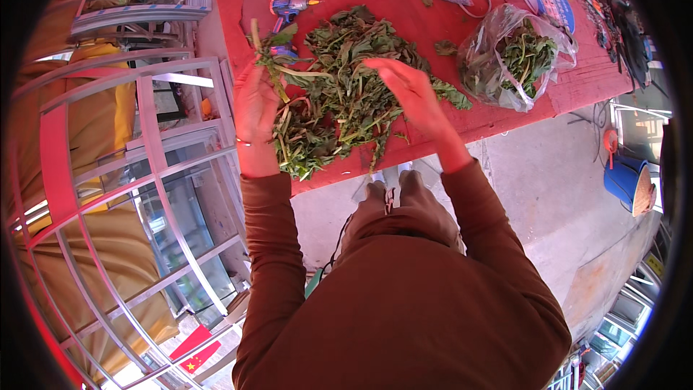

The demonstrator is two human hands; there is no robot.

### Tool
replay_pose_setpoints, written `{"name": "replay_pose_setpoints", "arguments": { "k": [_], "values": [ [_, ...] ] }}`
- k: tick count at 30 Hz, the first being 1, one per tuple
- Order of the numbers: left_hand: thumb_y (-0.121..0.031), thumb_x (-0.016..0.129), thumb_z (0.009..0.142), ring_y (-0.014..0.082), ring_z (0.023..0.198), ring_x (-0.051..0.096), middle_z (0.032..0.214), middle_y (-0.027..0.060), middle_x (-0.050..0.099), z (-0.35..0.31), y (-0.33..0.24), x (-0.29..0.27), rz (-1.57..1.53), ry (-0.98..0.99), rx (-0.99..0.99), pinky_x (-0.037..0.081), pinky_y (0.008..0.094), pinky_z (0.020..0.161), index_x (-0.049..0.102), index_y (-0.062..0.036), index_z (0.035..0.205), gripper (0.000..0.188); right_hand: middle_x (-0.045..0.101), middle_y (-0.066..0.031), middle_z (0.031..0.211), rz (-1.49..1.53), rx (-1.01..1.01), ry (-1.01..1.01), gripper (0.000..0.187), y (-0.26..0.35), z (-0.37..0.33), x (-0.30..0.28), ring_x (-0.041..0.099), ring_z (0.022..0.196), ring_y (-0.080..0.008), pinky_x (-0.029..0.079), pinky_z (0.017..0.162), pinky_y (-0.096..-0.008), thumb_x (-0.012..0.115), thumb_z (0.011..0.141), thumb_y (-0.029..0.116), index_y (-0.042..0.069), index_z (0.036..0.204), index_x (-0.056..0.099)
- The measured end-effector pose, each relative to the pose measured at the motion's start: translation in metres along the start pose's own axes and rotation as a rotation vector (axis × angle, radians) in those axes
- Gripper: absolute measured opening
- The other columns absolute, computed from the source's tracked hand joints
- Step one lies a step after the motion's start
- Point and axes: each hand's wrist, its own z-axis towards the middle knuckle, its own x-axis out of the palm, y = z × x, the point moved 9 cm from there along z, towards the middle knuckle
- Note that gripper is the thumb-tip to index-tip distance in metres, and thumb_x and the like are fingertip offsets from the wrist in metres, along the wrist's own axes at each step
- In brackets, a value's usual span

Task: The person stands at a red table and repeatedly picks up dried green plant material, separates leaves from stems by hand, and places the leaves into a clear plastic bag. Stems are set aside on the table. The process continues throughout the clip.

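Greens pile (346, 94) between hands; left hand (256, 112) grips stems; right hand (411, 94) atop.

Brown long sleeves, thin bracelet (244, 143) on left wrist.

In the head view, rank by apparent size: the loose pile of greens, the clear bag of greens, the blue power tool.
1. Pile of greens, clearly largest.
2. Clear bag of greens.
3. Blue power tool, smallest, partly hidden behind the stems in the left hand.
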Motion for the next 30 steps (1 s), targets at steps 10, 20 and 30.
{"name": "replay_pose_setpoints", "arguments": {
  "k": [10,20,30],
  "values": [
    [-0.016,0.049,0.105,0.0311,0.106,0.068,0.118,0.0180,0.068,-0.007,0.057,-0.025,-0.109,-0.210,-0.109,0.055,0.0472,0.097,0.057,0.0006,0.119,0.023,0.063,-0.0031,0.079,0.633,0.592,0.519,0.028,-0.066,-0.006,0.101,0.062,0.068,-0.0132,0.057,0.071,-0.0343,0.051,0.106,0.022,-0.002,0.108,0.065],
    [-0.010,0.040,0.107,0.0240,0.083,0.066,0.099,0.0166,0.066,-0.022,0.087,-0.053,-0.225,-0.341,-0.044,0.059,0.0386,0.075,0.052,0.0033,0.107,0.018,0.048,0.0038,0.067,0.305,0.441,0.508,0.027,-0.090,-0.016,0.122,0.040,0.055,-0.0060,0.029,0.050,-0.0251,0.053,0.105,0.025,0.002,0.093,0.063],
    [-0.008,0.040,0.103,0.0100,0.063,0.047,0.094,0.0121,0.060,-0.021,0.081,-0.130,-0.209,-0.465,0.042,0.038,0.0240,0.050,0.052,-0.0013,0.114,0.017,0.057,-0.0141,0.073,-0.488,-0.470,0.492,0.006,0.019,-0.060,0.146,0.060,0.067,-0.0362,0.045,0.055,-0.0440,0.062,0.091,0.010,0.006,0.088,0.059]
  ]
}}
